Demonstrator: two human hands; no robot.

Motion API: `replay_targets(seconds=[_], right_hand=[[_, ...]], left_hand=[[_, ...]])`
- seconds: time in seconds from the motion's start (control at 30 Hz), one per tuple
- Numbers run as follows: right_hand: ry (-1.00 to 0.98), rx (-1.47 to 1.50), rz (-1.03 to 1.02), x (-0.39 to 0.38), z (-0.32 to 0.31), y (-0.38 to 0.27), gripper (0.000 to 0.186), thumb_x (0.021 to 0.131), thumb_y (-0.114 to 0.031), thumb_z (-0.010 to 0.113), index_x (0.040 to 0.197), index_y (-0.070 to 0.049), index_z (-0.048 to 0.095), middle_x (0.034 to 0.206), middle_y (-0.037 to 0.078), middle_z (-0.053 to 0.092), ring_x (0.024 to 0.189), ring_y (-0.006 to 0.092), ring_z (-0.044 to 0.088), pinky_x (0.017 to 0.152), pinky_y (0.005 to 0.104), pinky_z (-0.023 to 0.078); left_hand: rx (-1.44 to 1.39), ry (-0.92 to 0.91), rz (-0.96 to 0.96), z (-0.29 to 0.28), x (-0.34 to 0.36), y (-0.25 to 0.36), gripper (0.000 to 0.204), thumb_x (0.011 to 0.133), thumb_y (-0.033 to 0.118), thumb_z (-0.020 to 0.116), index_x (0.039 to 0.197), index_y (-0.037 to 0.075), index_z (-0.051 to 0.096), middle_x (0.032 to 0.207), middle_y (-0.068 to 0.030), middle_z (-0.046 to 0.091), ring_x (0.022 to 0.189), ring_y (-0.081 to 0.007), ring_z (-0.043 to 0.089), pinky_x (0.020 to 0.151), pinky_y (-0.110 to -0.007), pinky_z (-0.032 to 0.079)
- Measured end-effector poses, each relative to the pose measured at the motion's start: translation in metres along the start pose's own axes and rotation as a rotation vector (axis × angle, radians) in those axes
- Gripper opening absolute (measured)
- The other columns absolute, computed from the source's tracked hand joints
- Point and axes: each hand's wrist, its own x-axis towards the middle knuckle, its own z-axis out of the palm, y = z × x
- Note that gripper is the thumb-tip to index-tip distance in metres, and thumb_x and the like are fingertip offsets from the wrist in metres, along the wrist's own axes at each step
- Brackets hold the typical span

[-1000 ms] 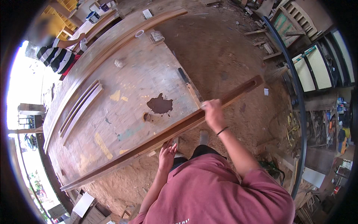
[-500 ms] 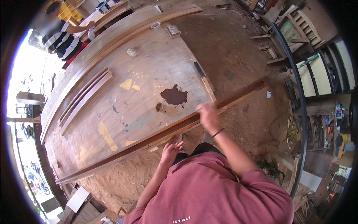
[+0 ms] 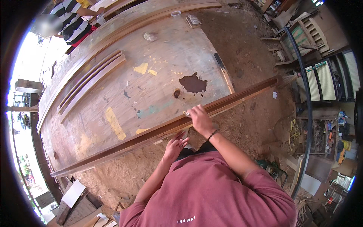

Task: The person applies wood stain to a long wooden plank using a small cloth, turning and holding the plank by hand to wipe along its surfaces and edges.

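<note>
Wood along the near edge of the bench (image 3: 113, 94): a long moulded strip (image 3: 151, 134) lies there, its right end overhanging past the corner. The right hand (image 3: 200, 120) is clenched over its top, while the left hand (image 3: 174, 145) rests open-fingered just beneath it, touching its underside. Judging by this, the strip is only being positioned; nothing is fixed yet. Compared with a second ago, the right hand has slid leftward along the strip.

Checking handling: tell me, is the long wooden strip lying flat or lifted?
Lying flat: long wooden strip rests along the workbench edge under the right hand.
</note>
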Motion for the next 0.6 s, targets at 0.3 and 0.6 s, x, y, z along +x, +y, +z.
replay_targets(seconds=[0.3, 0.6], right_hand=[[0.166, -0.193, 0.153, 0.001, -0.002, 0.013, 0.011, 0.093, -0.002, 0.060, 0.103, -0.003, 0.064, 0.099, 0.014, 0.063, 0.102, 0.0351, 0.057, 0.091, 0.0468, 0.048], [0.091, -0.098, 0.151, 0.017, 0.020, -0.040, 0.017, 0.094, -0.003, 0.060, 0.109, -0.003, 0.066, 0.106, 0.015, 0.064, 0.107, 0.0372, 0.057, 0.098, 0.0508, 0.046]], left_hand=[[-0.023, 0.016, -0.002, -0.027, -0.025, 0.017, 0.048, 0.106, 0.002, 0.045, 0.154, 0.000, 0.038, 0.156, -0.0160, 0.048, 0.133, -0.0309, 0.060, 0.106, -0.039, 0.053], [-0.050, 0.026, -0.009, -0.062, -0.044, 0.011, 0.055, 0.106, 0.004, 0.046, 0.159, -0.002, 0.032, 0.159, -0.0186, 0.046, 0.131, -0.0314, 0.062, 0.108, -0.038, 0.052]])
